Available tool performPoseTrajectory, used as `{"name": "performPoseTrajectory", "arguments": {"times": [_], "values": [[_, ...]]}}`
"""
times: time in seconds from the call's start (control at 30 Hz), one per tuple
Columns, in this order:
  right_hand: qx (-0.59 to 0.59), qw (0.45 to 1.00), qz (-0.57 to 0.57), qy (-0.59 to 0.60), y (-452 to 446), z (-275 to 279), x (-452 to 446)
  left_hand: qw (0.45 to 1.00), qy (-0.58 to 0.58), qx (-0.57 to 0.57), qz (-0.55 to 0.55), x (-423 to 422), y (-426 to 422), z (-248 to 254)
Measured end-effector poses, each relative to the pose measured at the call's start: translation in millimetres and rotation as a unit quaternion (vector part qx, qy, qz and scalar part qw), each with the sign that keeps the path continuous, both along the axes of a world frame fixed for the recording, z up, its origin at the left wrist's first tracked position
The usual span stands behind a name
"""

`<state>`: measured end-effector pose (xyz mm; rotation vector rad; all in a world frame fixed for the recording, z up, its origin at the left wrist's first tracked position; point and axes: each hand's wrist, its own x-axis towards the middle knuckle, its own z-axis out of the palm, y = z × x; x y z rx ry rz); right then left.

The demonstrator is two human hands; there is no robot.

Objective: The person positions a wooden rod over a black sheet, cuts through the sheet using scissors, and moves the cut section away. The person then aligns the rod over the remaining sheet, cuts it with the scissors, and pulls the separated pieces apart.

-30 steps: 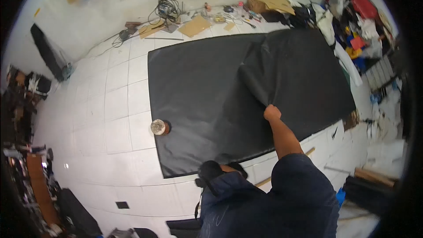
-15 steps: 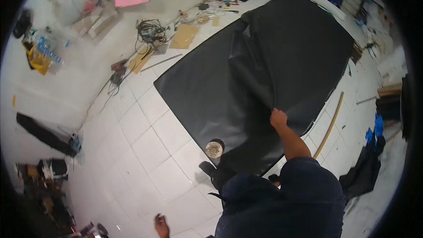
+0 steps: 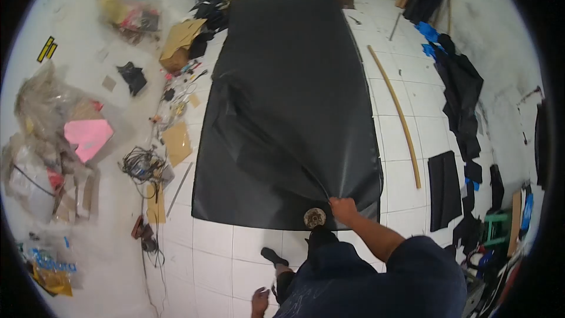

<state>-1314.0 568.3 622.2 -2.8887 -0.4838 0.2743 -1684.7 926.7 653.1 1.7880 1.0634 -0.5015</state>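
Right hand (image 3: 343, 210) nearer round block (image 3: 315, 218), gripping black sheet (image 3: 288, 82); left hand (image 3: 259, 301) (off sheet) loosely open.

Workshop: black sheeting (image 3: 294, 70), offcuts (image 3: 445, 191), cables (image 3: 141, 164) (floor (image 3: 212, 253) tiled).

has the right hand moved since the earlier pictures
Yes. The right hand has moved toward the round weight at the edge of the black sheet; it was well away from it earlier and is now close beside it.

sheet (image 3: 294, 82): black | floor tiles (image 3: 212, 253): white, grid pattern | long strip (image 3: 398, 118): yellow-brown | shirt (image 3: 376, 285): navy
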Motion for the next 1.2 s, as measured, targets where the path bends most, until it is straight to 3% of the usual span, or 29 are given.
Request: {"name": "performPoseTrajectory", "arguments": {"times": [0.07, 0.1, 0.13, 0.2, 0.27, 0.3, 0.33, 0.37, 0.43, 0.5, 0.57, 0.6, 0.67, 0.7, 0.8, 0.87, 0.97, 1.03, 1.2], "values": [[0.065, 0.995, -0.013, -0.077, 7, -16, -49, 0.994, 0.069, 0.069, -0.051, 7, 63, -5], [0.06, 0.996, -0.028, -0.063, 10, -16, -66, 0.997, 0.07, 0.044, 0.003, 10, 85, -4], [0.055, 0.996, -0.038, -0.063, 15, -14, -82, 0.993, 0.05, 0.087, -0.056, -8, 125, -47], [0.014, 0.997, -0.081, 0.009, 24, -11, -109, 0.983, 0.071, 0.092, -0.144, -20, 178, -82], [0.028, 0.991, -0.123, 0.046, 21, -19, -134, 0.937, 0.136, 0.127, -0.296, 2, 187, -56], [0.014, 0.988, -0.145, 0.05, 21, -24, -140, 0.933, 0.169, 0.092, -0.305, 8, 202, -69], [-0.001, 0.985, -0.165, 0.06, 18, -32, -154, 0.924, 0.165, 0.133, -0.318, 14, 205, -80], [-0.007, 0.984, -0.162, 0.069, 14, -38, -166, 0.935, 0.192, 0.041, -0.295, 31, 210, -85], [0.021, 0.976, -0.213, 0.043, 5, -56, -170, 0.948, 0.142, 0.064, -0.278, 62, 207, -108], [0.025, 0.974, -0.227, 0.002, -15, -100, -178, 0.949, 0.095, 0.09, -0.286, 115, 185, -110], [0.035, 0.968, -0.242, -0.064, -31, -152, -184, 0.953, 0.014, 0.071, -0.296, 137, 201, -198], [0.039, 0.965, -0.245, -0.091, -40, -179, -180, 0.943, 0.006, 0.094, -0.319, 163, 189, -208], [-0.02, 0.967, -0.239, -0.089, -61, -228, -175, 0.909, -0.054, 0.126, -0.393, 198, 195, -282], [0.013, 0.967, -0.235, -0.099, -72, -257, -174, 0.908, -0.024, 0.127, -0.399, 220, 195, -315], [0.012, 0.968, -0.222, -0.113, -96, -340, -165, 0.827, -0.081, 0.237, -0.503, 276, 200, -408], [0.036, 0.964, -0.231, -0.124, -105, -387, -156, 0.822, -0.052, 0.236, -0.515, 312, 182, -428], [0.053, 0.963, -0.235, -0.123, -112, -440, -151, 0.805, -0.046, 0.322, -0.496, 337, 155, -451], [0.044, 0.962, -0.233, -0.138, -114, -471, -155, 0.703, -0.111, 0.461, -0.53, 337, 163, -482], [0.002, 0.966, -0.228, -0.123, -131, -496, -158, 0.72, -0.148, 0.477, -0.482, 342, 196, -530]]}}
